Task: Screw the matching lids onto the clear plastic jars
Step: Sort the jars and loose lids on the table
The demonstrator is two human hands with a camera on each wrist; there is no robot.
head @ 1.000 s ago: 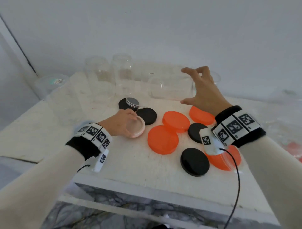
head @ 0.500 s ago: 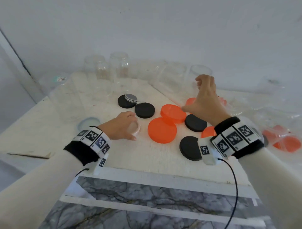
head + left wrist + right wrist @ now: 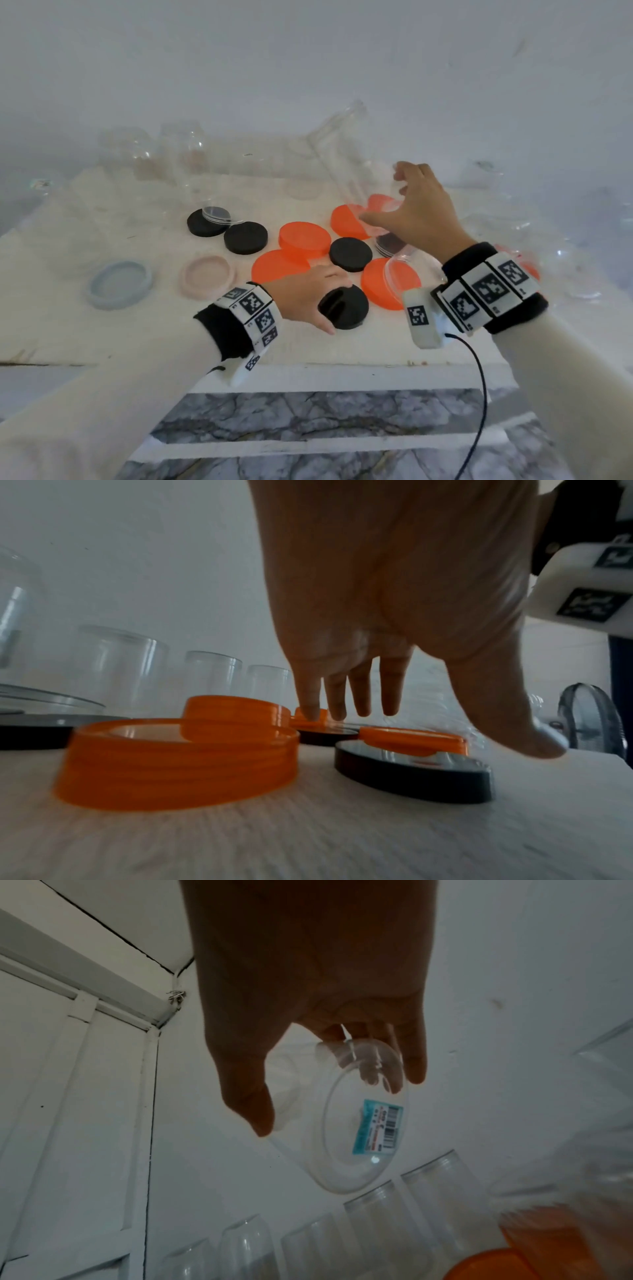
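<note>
Right hand [image 3: 423, 212] gripping tilted clear jar [image 3: 346, 154], left hand [image 3: 305, 296] spread over black lid [image 3: 346, 308]

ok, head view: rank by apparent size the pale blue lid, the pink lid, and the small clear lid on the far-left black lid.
1. pale blue lid, largest.
2. pink lid, slightly smaller; at a similar depth, so the ranking holds.
3. small clear lid, clearly smallest, though it lies farther from the camera.
</note>
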